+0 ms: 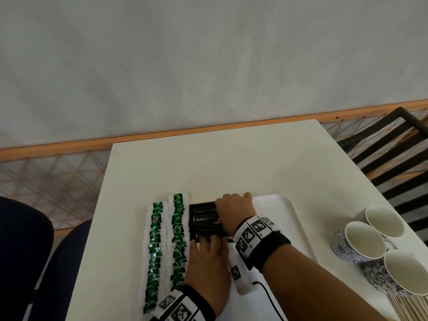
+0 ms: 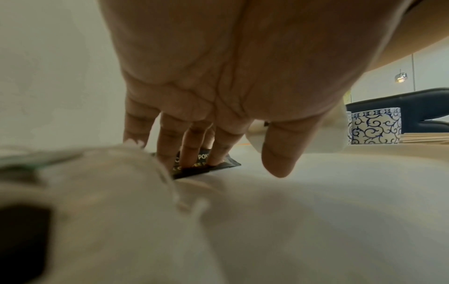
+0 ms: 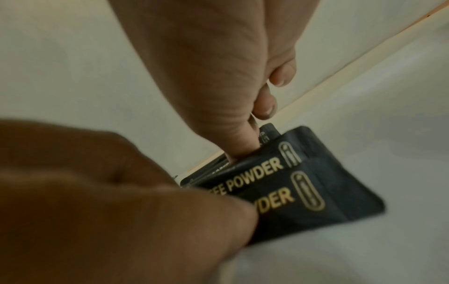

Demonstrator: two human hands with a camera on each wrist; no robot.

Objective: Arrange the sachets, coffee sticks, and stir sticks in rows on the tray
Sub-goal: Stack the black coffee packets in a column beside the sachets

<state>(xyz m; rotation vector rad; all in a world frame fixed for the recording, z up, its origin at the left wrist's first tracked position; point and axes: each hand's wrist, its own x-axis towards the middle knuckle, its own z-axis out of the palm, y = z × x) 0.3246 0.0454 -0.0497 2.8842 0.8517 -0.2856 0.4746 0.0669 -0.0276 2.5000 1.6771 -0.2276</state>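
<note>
Several black coffee sticks (image 1: 203, 219) lie stacked in a column on the white tray (image 1: 278, 206), right of two long rows of green-and-white sachets (image 1: 154, 249) (image 1: 178, 239). My left hand (image 1: 208, 243) comes from below and presses straight fingers (image 2: 194, 148) on the nearest coffee stick (image 2: 219, 166). My right hand (image 1: 234, 205) sits over the right ends of the farther sticks, fingers curled down on them. In the right wrist view one fingertip (image 3: 243, 148) digs in at the edge of the coffee sticks (image 3: 306, 192). Their left halves are hidden.
Three blue-patterned cups (image 1: 363, 242) stand at the table's right side, one seen as a cup (image 2: 375, 127) in the left wrist view. Wooden stir sticks (image 1: 407, 306) lie at the bottom right. A black slatted chair (image 1: 393, 158) stands beyond the right edge.
</note>
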